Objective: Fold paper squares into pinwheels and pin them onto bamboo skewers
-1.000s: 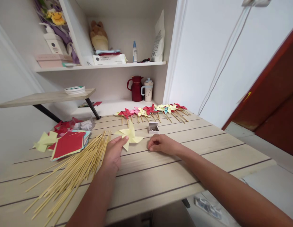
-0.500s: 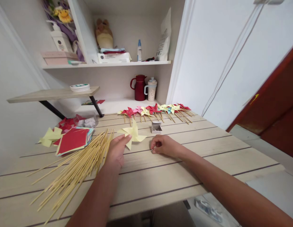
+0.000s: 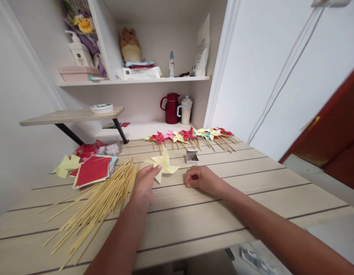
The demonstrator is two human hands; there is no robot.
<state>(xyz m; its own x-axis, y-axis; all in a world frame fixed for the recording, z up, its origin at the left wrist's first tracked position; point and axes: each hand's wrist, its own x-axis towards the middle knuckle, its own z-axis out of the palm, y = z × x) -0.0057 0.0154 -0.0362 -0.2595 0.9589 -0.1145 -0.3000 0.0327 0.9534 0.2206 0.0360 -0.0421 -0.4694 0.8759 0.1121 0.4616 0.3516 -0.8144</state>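
Observation:
My left hand [image 3: 145, 182] pinches a pale yellow paper pinwheel [image 3: 164, 166] between thumb and fingers, holding it above the table with its folded blades spread. To the right, my right hand [image 3: 202, 178] rests low over the tabletop, thumb and forefinger pressed together. Whatever lies at those fingertips is hidden or too small to name. Just behind this hand stands a small open box [image 3: 192, 157] of little metal pieces. Left of my left hand, a loose heap of thin wooden sticks [image 3: 102, 206] fans out across the table.
Finished pinwheels on sticks [image 3: 188, 133] line the table's back edge. At left lie red paper squares [image 3: 92, 171], a yellow pinwheel [image 3: 66, 165] and a clear container [image 3: 110, 148]. A small raised shelf [image 3: 71, 115] overhangs that side. A red jug [image 3: 171, 109] and a cup [image 3: 186, 110] stand behind.
The view has shifted slightly. My left hand still holds the yellow pinwheel. A tiny shiny bit seen at my right fingertips earlier no longer shows; those fingers remain pinched.

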